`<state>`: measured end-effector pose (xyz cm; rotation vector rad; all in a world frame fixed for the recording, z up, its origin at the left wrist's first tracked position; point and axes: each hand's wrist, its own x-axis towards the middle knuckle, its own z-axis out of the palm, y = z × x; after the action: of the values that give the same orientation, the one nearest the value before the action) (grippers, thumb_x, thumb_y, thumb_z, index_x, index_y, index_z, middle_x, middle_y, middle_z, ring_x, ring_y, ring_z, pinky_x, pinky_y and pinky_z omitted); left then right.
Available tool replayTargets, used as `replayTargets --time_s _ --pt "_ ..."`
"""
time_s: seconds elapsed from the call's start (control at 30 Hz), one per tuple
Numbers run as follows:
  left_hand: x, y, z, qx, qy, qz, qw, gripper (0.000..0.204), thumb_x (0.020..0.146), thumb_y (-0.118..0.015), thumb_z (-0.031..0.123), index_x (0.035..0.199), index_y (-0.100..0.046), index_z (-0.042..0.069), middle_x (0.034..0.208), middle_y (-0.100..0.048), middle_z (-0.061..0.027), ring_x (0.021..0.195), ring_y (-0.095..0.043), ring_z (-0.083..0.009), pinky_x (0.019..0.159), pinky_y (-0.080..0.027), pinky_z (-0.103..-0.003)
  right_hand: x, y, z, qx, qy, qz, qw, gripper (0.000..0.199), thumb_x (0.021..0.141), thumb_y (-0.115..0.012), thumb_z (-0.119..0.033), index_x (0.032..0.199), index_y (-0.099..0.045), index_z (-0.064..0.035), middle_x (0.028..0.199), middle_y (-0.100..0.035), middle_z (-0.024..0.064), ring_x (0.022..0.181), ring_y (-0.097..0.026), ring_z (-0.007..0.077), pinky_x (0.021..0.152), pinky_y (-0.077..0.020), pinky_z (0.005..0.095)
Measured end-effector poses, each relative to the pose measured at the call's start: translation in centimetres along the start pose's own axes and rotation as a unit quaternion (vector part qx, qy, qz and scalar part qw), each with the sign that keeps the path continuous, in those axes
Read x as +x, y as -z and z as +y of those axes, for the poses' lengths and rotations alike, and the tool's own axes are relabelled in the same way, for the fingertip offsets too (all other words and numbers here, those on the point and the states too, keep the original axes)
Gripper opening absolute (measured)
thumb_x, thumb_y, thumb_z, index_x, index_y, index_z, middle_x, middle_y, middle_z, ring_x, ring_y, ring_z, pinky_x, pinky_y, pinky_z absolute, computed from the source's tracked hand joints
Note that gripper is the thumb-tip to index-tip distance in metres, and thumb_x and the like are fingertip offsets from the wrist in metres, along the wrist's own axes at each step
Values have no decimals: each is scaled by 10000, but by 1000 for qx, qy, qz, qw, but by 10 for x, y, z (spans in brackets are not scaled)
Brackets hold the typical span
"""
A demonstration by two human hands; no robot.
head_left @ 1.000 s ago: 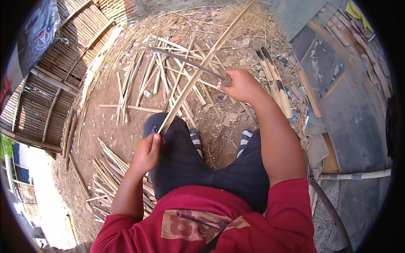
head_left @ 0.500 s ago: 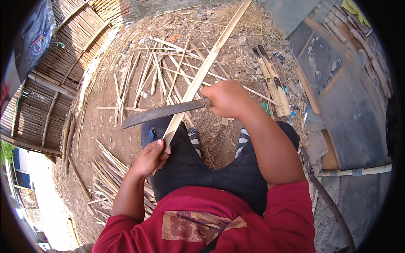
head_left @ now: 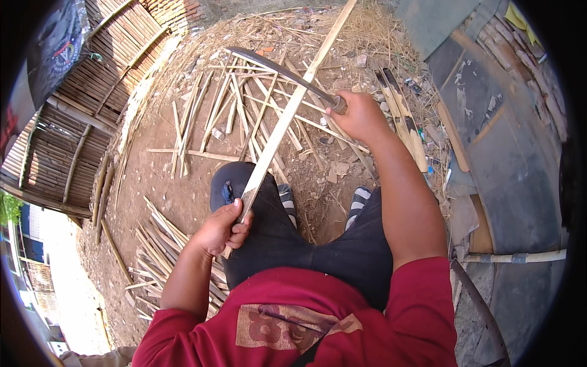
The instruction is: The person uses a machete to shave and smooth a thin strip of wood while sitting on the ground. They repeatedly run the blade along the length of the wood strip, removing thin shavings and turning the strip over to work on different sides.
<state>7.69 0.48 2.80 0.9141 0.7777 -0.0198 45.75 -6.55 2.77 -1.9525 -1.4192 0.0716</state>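
Observation:
A long pale split bamboo strip (head_left: 273,147) slants from my lap up past the far scattered pieces. My left hand (head_left: 222,229) is closed around its near end, by my left knee, with the thumb along the top. In my right hand (head_left: 361,116) is the handle of a machete (head_left: 263,62), its long dark blade pointing to the far left. The blade crosses the strip well beyond my knees; whether its edge touches the strip, I cannot tell.
Many thin bamboo strips (head_left: 217,110) lie criss-crossed on the dirt ahead. Another pile (head_left: 158,249) is beside my left leg. Wider split bamboo pieces (head_left: 408,131) with dark ends lie at the right, near grey sheets (head_left: 513,140). A bamboo-slat wall (head_left: 67,147) stands left.
The machete has slid away from me along the strip, and its tip has swung up to the far left. My right arm has stretched forward; the strip's face has turned slightly, showing flatter.

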Motion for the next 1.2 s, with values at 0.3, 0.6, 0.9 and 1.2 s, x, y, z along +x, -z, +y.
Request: replayTargets --time_s 0.3,0.6,0.9,1.2 --pt "0 4 -6 -4 -3 13 1000 476 1093 -415 532 940 -542 100 670 -366 40 500 -256 -71 442 -184 -247 -10 -11 -41 -45 77 -175 981 378 833 -801 -305 1129 -723 -84 932 -731 208 874 -713 387 767 -557 446" --pt "-10 8 -12 15 -31 19 999 512 1089 -413 535 1010 -596 64 677 -404 11 496 -306 -105 456 -260 -262 8 17 33 258 -187 -59 946 496 846 -826 -356 1162 -693 3 877 -729 110 713 -674 182 670 -531 333" --pt "-4 2 -12 52 -17 -21 998 561 1076 -419 560 1146 -589 30 676 -417 -4 447 -324 -96 419 -281 -255 -7 19 3 480 -107 -81 867 339 849 -842 -329 1011 -706 -64 686 -603 -17 558 -536 77 547 -428 255" --pt "-7 8 -13 38 6 -88 995 401 1038 -601 375 1181 -576 1 649 -430 -4 414 -339 -73 379 -257 -238 -10 19 -3 573 -105 -88 808 326 884 -823 -319 1036 -703 -57 770 -630 8 603 -555 85 578 -463 260"
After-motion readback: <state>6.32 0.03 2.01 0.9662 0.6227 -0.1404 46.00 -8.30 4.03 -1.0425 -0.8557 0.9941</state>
